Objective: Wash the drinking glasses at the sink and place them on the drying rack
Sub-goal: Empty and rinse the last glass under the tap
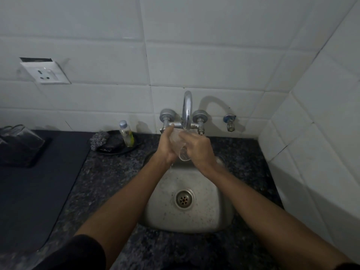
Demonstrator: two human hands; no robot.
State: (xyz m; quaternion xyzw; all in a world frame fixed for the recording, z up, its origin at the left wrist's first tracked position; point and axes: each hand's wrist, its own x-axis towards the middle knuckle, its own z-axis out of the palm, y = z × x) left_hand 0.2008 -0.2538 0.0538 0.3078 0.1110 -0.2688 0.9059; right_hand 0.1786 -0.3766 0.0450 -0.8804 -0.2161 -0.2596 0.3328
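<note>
We hold one clear glass (182, 151) under the tap (187, 110), at the far side of the sink (224, 211). Our left hand (167, 147) wraps round the left side of the glass, so its grip is closed on the glass. Our right hand (198, 151) curls over the right side of the glass, and its grip is on the glass too. We cannot tell if the right fingers reach inside it. The glass lies tilted, with its open end toward us and low. A little water drips from it down into the sink.

This looks like the rinse step. To do it well, we keep the glass right under the spout, so the water runs over it. We turn the glass slowly, so every side gets wet. One hand should hold firm while the other rubs. Wet glass is slippery, we think, so we do not squeeze hard and we do not let go with both hands. We keep it low over the sink, away from the metal tap, so it does not knock and crack.

On the tabletop (109, 182), far left of the sink, sits a dark dish (116, 151) with a scrubber (99, 140) and a small bottle (126, 134). More glasses (19, 137) stand at the far left, on a dark mat (35, 182). We would guess the clean glass goes there next.
</note>
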